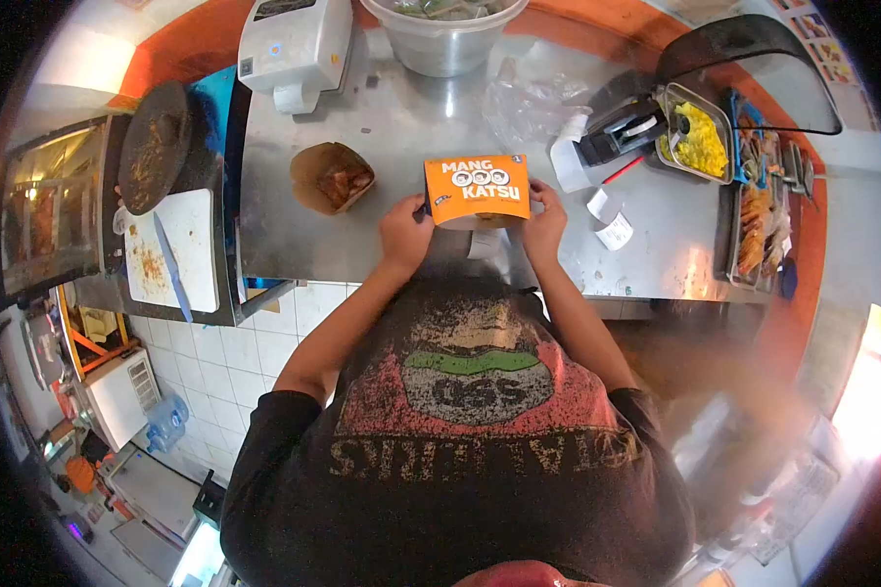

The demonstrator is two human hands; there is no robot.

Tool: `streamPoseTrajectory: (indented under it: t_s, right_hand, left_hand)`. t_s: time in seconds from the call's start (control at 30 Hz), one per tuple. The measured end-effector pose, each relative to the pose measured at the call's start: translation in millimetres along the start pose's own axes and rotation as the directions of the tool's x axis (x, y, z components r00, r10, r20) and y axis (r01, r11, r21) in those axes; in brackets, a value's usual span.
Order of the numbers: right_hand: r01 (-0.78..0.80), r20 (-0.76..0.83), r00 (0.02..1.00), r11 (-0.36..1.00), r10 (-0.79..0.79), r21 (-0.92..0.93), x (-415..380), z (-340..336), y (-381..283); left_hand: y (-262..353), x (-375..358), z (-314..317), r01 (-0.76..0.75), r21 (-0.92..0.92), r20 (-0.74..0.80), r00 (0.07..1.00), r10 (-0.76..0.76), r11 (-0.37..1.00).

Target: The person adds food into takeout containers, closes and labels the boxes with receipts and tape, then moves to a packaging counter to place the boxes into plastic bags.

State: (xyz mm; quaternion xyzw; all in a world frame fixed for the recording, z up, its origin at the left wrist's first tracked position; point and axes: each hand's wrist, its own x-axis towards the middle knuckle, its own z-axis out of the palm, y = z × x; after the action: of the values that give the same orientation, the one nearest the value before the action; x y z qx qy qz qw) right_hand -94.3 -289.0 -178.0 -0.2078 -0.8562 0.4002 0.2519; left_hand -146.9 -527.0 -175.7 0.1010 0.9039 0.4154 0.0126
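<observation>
An orange takeout box (477, 190) marked "MANG KATSU" is held low over the steel counter, close to my body. My left hand (406, 235) closes on its left side, and my right hand (545, 223) grips its right side. Some of the fingers are hidden behind the box. Just below it a white paper slip (486, 244) shows at the counter's front edge. To the left stands an open brown paper box (313, 176) with browned food (344, 184) inside.
A label printer (294, 49) and a large tub (445, 44) stand at the back. To the right are a tape dispenser (622, 132), a red pen (622, 170), paper strips (614, 225) and a tray of yellow food (700, 143). A knife (170, 264) lies on the cutting board (194, 240).
</observation>
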Motion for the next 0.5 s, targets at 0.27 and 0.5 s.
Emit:
streamPoseTrajectory:
  t_s: [0.27,0.5]
  right_hand:
    - [-0.188,0.396,0.908,0.977,0.136,0.098,24,-30,-16]
    - [-0.109,0.466,0.882,0.993,0.071,0.054,9,-20,7]
  left_hand:
    - [39,10,-27,0.270,-0.332,0.093,0.963,-0.254,0.904]
    - [6,1,-17,0.082,-0.277,0.060,0.996,-0.068,0.957]
